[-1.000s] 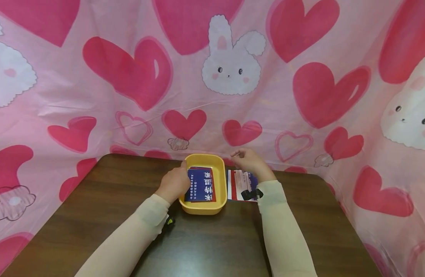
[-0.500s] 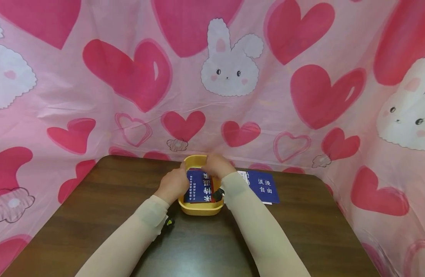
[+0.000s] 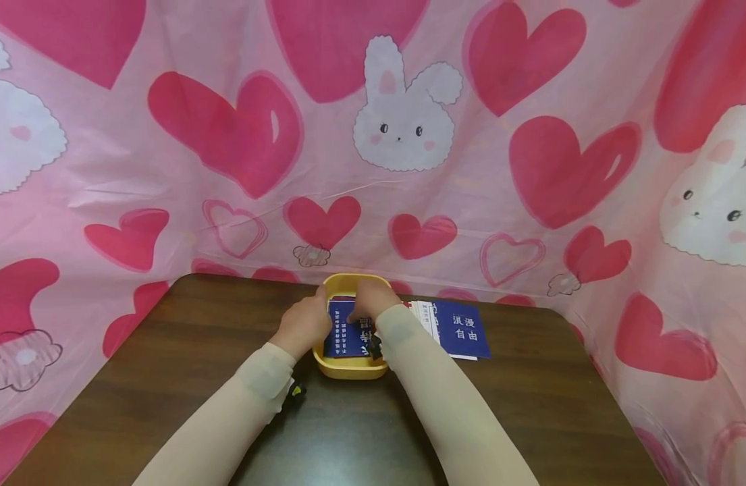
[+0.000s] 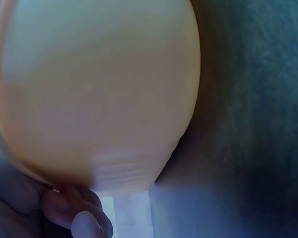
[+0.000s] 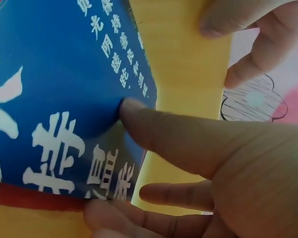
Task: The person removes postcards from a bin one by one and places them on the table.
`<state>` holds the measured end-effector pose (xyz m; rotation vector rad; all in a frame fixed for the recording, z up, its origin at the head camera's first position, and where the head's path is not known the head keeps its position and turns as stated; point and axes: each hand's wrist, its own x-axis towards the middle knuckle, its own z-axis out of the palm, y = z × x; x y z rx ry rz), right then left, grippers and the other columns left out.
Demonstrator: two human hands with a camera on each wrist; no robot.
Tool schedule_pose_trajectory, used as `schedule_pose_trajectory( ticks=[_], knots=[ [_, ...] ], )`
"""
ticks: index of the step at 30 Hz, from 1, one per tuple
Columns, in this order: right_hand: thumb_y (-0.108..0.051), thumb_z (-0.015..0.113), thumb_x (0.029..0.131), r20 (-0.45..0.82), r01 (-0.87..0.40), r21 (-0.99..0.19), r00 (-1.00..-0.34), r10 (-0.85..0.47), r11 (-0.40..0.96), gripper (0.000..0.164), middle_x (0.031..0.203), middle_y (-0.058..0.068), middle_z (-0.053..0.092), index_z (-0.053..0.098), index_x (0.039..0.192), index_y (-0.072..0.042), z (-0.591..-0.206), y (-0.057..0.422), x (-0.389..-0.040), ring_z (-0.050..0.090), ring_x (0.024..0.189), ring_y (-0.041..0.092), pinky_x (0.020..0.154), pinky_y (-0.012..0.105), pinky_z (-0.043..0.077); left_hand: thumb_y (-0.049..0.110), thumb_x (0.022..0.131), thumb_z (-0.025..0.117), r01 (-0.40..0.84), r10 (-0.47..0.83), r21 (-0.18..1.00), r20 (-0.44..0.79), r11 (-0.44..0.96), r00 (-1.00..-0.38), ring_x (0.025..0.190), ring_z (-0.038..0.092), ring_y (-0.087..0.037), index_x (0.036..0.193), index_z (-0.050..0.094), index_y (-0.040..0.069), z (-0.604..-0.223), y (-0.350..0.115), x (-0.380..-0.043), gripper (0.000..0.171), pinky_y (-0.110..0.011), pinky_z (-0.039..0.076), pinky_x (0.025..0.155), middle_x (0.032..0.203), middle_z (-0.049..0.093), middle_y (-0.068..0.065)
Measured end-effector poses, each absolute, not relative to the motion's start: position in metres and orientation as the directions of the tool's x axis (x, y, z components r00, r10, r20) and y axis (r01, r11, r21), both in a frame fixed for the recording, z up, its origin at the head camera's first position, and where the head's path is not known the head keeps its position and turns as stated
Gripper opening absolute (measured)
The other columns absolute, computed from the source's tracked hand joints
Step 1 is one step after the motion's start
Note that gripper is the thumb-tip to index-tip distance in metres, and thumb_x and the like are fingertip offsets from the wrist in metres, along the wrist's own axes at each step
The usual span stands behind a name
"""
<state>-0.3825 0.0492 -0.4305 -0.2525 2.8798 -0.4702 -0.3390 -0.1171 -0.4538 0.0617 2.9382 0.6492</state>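
Note:
A yellow plastic basin (image 3: 348, 372) stands near the table's back edge. My left hand (image 3: 302, 325) grips its left rim, thumb over the edge; in the left wrist view the fingers (image 4: 64, 208) lie against the outer wall. Inside the basin lies a blue card (image 3: 342, 334) with white Chinese characters, a red edge (image 5: 35, 199) showing beneath it. My right hand (image 3: 373, 302) reaches in from the right and pinches the card's far edge, thumb on top and fingers at the underside. In the right wrist view the card's corner bends slightly under the thumb.
Right of the basin, more cards overlap on the dark wood table (image 3: 530, 378): a blue card (image 3: 464, 332) and a white card (image 3: 427, 316), with a bit of red behind. A pink curtain (image 3: 324, 148) with hearts and rabbits hangs close behind the table.
My right hand has moved left from above the cards beside the basin into the basin and taken hold of the blue card's edge. The left hand stays on the rim.

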Motion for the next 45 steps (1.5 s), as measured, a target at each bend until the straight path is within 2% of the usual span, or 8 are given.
schedule_pose_trajectory(
  ticks=[4,14,19,23,28,32,38,45],
  knots=[
    [-0.026,0.101,0.087,-0.217,-0.104,-0.380,-0.956,-0.197,0.919,0.051,0.108,0.013,0.081,0.078,0.125,-0.001,-0.434,0.051,-0.387,0.078,0.088,0.029,0.074,0.048,0.073,0.022,0.110,0.065,0.035,0.089,0.417,-0.111,0.908,-0.990,0.114,0.075,-0.038,0.177,0.031,0.002,-0.454,-0.120,-0.340,0.078,-0.064,0.065,0.104,0.142,0.074,-0.024],
    [-0.031,0.106,0.080,-0.252,-0.113,-0.392,-0.941,-0.224,0.913,0.047,0.079,0.012,0.079,0.079,0.102,0.001,-0.438,0.055,-0.393,0.077,0.057,0.029,0.055,0.042,0.067,0.024,0.109,0.068,0.040,0.100,0.411,-0.125,0.911,-0.987,0.113,0.075,-0.036,0.176,0.030,0.001,-0.456,-0.120,-0.343,0.081,-0.063,0.066,0.105,0.143,0.074,-0.024],
    [-0.026,0.103,0.085,-0.199,-0.155,-0.407,-0.947,-0.253,0.900,0.036,0.081,0.006,0.080,0.081,0.100,-0.002,-0.443,0.065,-0.401,0.076,0.068,0.021,0.069,0.038,0.069,0.024,0.110,0.065,0.036,0.095,0.411,-0.123,0.911,-0.988,0.114,0.075,-0.036,0.176,0.031,0.001,-0.455,-0.119,-0.343,0.078,-0.064,0.065,0.105,0.143,0.074,-0.023],
    [-0.021,0.097,0.090,-0.154,-0.175,-0.491,-0.947,-0.283,0.853,0.040,0.102,0.009,0.082,0.080,0.120,-0.002,-0.433,0.074,-0.401,0.077,0.085,0.023,0.090,0.042,0.070,0.026,0.108,0.070,0.027,0.089,0.420,-0.127,0.907,-0.988,0.112,0.076,-0.036,0.175,0.032,0.002,-0.453,-0.118,-0.342,0.080,-0.063,0.066,0.103,0.138,0.075,-0.022],
    [-0.017,0.088,0.099,-0.181,-0.065,-0.663,-0.953,-0.244,0.746,0.057,0.127,0.017,0.078,0.068,0.151,-0.008,-0.413,0.086,-0.392,0.080,0.096,0.030,0.092,0.046,0.071,0.027,0.110,0.067,0.029,0.087,0.423,-0.118,0.906,-0.989,0.112,0.075,-0.037,0.173,0.035,0.002,-0.452,-0.119,-0.339,0.075,-0.064,0.066,0.102,0.137,0.076,-0.022],
    [-0.019,0.086,0.101,-0.139,-0.043,-0.749,-0.965,-0.220,0.661,0.061,0.133,0.016,0.077,0.064,0.157,-0.014,-0.409,0.105,-0.389,0.078,0.104,0.027,0.092,0.043,0.071,0.028,0.115,0.059,0.026,0.084,0.415,-0.122,0.910,-0.989,0.118,0.075,-0.039,0.173,0.036,0.002,-0.452,-0.121,-0.339,0.068,-0.066,0.064,0.105,0.143,0.074,-0.024],
    [-0.015,0.081,0.104,-0.062,-0.051,-0.836,-0.981,-0.185,0.546,0.058,0.115,0.012,0.074,0.063,0.159,-0.014,-0.403,0.144,-0.384,0.079,0.098,0.027,0.087,0.043,0.072,0.034,0.117,0.055,0.028,0.089,0.426,-0.122,0.904,-0.989,0.125,0.074,-0.041,0.176,0.034,0.003,-0.451,-0.122,-0.338,0.070,-0.067,0.063,0.109,0.152,0.070,-0.024],
    [-0.008,0.075,0.106,-0.010,-0.062,-0.873,-0.989,-0.146,0.483,0.058,0.087,-0.001,0.043,0.060,0.162,-0.013,-0.400,0.191,-0.378,0.056,0.084,0.019,0.073,0.028,0.057,0.030,0.117,0.056,0.041,0.100,0.450,-0.107,0.892,-0.989,0.127,0.072,-0.040,0.177,0.034,0.004,-0.454,-0.124,-0.339,0.070,-0.067,0.060,0.113,0.154,0.069,-0.023]
  ],
)
